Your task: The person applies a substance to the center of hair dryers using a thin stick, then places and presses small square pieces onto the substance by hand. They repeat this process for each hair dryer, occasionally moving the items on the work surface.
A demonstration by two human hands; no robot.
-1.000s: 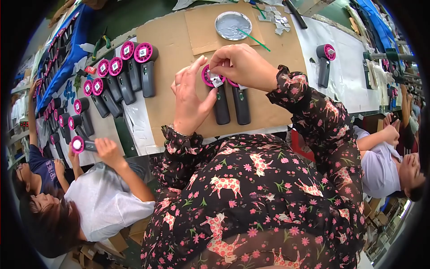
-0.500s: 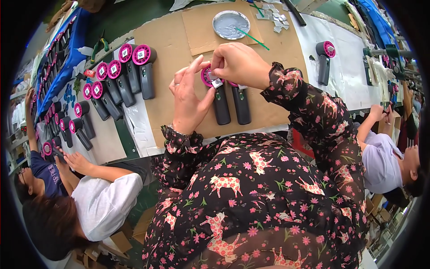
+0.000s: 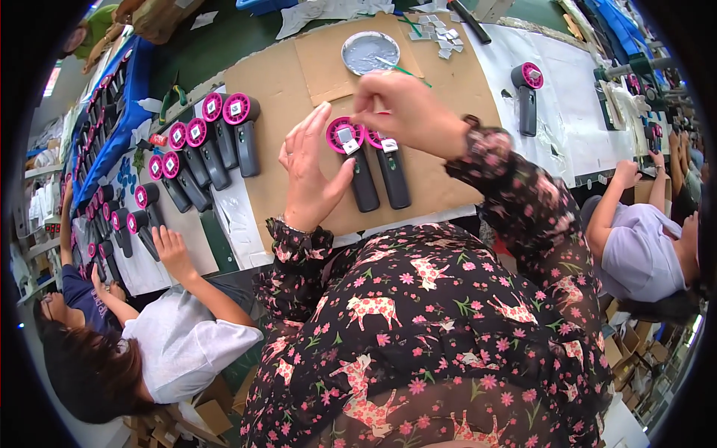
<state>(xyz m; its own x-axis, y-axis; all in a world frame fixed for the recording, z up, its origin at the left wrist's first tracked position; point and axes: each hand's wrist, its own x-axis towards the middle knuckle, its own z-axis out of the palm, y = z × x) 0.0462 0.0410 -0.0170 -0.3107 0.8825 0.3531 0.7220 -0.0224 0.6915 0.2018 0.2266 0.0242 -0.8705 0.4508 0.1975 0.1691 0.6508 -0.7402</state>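
Note:
Two dark grey handheld fans with round magenta grilles lie side by side before me. The left fan point(image 3: 364, 179) carries a square silvery piece on its grille and a small white square just below it. Partly covered by my right hand, the right fan point(image 3: 393, 179) also has a white square below its grille. My left hand point(image 3: 310, 172) is open beside the left fan, thumb and fingers apart, holding nothing. Above the right fan, my right hand point(image 3: 403, 108) has its fingers curled in a pinch and slightly blurred; what is between them cannot be made out.
Cardboard point(image 3: 276, 112) covers the work surface. A bowl of grey paste point(image 3: 366, 54) holds a green stick, near loose silvery squares point(image 3: 441, 33). More fans point(image 3: 213, 149) stand in rows at left; a single fan point(image 3: 527, 101) lies at right. Co-workers sit on both sides.
My right hand has lifted off the left fan and moved right, uncovering the silvery piece on its grille. My left hand has drawn back from that fan, its fingers opening.

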